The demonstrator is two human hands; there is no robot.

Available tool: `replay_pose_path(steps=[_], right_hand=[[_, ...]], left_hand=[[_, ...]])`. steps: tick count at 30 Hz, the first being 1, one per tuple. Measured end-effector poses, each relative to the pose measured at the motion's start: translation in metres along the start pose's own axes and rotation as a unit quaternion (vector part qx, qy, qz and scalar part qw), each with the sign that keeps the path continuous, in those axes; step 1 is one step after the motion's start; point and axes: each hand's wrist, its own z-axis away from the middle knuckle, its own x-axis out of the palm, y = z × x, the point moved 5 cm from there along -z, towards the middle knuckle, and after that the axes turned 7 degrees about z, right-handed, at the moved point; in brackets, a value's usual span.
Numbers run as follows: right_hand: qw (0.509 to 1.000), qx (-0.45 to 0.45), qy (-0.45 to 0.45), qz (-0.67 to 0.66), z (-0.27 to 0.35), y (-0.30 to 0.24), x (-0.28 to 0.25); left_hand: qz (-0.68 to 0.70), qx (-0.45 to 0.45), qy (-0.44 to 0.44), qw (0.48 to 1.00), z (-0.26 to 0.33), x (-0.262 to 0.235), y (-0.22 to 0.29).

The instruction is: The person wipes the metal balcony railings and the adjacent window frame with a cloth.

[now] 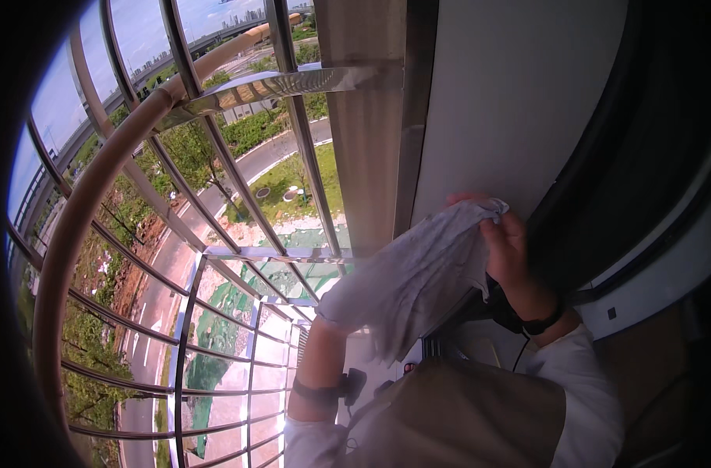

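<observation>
1. The right hand (pixel 505 248) is raised, fingers curled shut around a cloth (pixel 418 273), with a dark band on its wrist.
2. The left hand (pixel 334 308) is hidden under the cloth; its forearm rises from the lower edge, also with a dark wrist strap.

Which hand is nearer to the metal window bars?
Left. The left hand, wrapped inside the grey cloth, sits right beside the metal window bars. The right hand grips the cloth's upper end by the white wall, farther from them.
</observation>
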Motion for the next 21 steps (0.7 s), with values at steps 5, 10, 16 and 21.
replay_pose_path(steps=[5, 10, 16, 21], right_hand=[[0.988, 0.114, -0.083, -0.068, 0.005, 0.023, 0.003], [0.970, 0.159, -0.151, -0.109, 0.028, 0.047, 0.021], [0.935, 0.316, -0.143, -0.072, 0.079, 0.099, 0.029], [0.904, 0.359, -0.203, -0.111, 0.099, 0.112, 0.054]], left_hand=[[0.267, 0.008, 0.060, 0.962, 0.026, -0.013, -0.012], [0.219, -0.261, 0.150, 0.928, 0.065, -0.010, -0.046], [0.447, -0.319, 0.350, 0.759, 0.104, 0.001, -0.051], [0.394, -0.376, 0.392, 0.741, 0.103, 0.003, -0.034]])
